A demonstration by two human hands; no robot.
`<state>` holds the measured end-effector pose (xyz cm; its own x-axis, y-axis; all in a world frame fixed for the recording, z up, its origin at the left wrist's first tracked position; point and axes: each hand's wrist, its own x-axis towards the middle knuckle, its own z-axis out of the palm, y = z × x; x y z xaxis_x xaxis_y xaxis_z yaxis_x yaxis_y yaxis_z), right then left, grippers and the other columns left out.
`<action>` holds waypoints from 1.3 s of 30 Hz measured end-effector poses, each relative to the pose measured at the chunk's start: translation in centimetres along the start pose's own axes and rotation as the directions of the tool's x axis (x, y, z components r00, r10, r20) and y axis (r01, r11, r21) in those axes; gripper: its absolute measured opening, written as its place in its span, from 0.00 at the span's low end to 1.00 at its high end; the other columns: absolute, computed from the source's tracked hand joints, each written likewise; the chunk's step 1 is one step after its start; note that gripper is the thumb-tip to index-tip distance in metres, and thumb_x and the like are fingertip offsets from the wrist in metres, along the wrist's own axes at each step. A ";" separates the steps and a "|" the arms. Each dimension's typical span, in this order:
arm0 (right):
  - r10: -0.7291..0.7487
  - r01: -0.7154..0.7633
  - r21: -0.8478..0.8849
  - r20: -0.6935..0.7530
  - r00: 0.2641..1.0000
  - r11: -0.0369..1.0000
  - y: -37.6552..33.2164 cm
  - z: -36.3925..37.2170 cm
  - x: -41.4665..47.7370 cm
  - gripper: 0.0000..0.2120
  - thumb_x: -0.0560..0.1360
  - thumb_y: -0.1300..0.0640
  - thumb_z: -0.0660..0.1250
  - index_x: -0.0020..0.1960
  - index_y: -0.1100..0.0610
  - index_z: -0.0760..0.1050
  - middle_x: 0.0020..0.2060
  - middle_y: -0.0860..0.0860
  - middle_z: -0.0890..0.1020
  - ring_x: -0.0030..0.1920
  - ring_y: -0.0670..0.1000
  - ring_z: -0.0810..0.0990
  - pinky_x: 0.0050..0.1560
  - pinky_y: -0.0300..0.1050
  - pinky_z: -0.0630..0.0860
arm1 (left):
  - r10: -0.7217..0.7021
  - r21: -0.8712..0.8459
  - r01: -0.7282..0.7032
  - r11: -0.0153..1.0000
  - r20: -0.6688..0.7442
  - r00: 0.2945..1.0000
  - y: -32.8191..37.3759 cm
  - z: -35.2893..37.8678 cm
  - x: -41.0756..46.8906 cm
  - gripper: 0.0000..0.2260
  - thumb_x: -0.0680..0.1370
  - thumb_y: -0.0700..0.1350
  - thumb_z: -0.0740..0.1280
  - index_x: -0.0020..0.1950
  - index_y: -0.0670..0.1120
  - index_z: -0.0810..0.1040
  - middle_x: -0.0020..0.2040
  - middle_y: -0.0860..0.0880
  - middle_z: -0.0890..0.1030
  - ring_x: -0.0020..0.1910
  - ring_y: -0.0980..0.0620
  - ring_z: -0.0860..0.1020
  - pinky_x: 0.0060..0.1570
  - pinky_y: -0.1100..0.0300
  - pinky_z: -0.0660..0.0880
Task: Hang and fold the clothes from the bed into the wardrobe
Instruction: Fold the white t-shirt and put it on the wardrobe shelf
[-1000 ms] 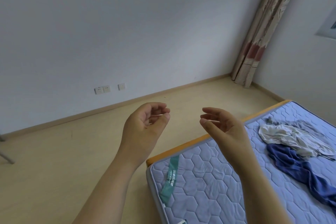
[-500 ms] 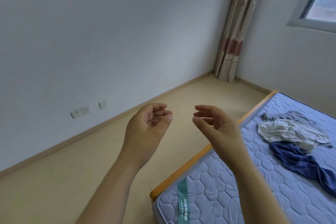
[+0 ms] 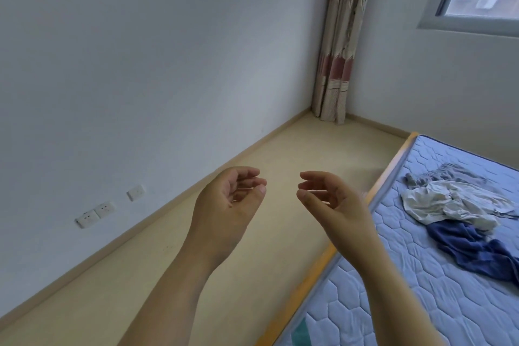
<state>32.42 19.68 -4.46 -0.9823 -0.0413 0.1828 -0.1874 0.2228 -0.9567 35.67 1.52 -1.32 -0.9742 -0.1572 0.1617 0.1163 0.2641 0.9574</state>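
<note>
Both hands empty, fingers loosely curled: left hand [image 3: 227, 205], right hand [image 3: 334, 205]. Clothes [image 3: 460, 216] piled on bed [image 3: 393, 295], to the right & beyond; right hand nearer. Wardrobe not in view.

Clothes [image 3: 460, 213] on bed [image 3: 421, 303]; curtain [image 3: 337, 64] behind.

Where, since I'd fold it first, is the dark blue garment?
In the head view the dark blue garment lies far right on the mattress, touching the white garment beyond it.

quilted bed [image 3: 415, 284], crumpled clothes [image 3: 460, 211] (white, blue)
</note>
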 end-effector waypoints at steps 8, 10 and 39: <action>0.036 -0.048 -0.070 -0.155 0.987 0.996 0.1 7.2 5.2 0.11 0.75 0.55 0.70 0.56 0.46 0.78 0.46 0.42 0.83 0.47 0.40 0.81 0.46 0.36 0.78 | 0.039 -0.050 -0.030 0.998 0.174 0.984 -4.2 -5.6 9.3 0.09 0.76 0.43 0.70 0.54 0.53 0.79 0.48 0.58 0.84 0.49 0.62 0.81 0.45 0.75 0.73; 0.053 -0.070 -0.081 -0.201 0.978 0.994 -0.3 9.4 6.3 0.11 0.75 0.55 0.70 0.57 0.46 0.78 0.46 0.42 0.83 0.48 0.40 0.81 0.47 0.37 0.79 | 0.043 -0.051 -0.032 0.998 0.229 0.972 -4.9 -7.2 11.7 0.08 0.76 0.44 0.70 0.54 0.54 0.79 0.48 0.58 0.84 0.49 0.62 0.81 0.45 0.75 0.73; 0.124 -0.265 -0.130 -0.638 0.760 0.956 5.9 1.6 29.0 0.11 0.76 0.58 0.68 0.57 0.50 0.77 0.46 0.45 0.82 0.47 0.41 0.81 0.50 0.39 0.79 | 0.174 -0.192 -0.061 0.979 0.647 0.742 -6.8 9.3 42.2 0.08 0.76 0.40 0.69 0.54 0.49 0.80 0.47 0.52 0.85 0.46 0.59 0.82 0.44 0.73 0.75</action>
<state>2.80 18.20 -5.18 -0.7691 0.6174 0.1651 0.0809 0.3503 -0.9331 -8.05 1.98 -3.19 -0.8278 0.5454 0.1315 0.2109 0.0853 0.9738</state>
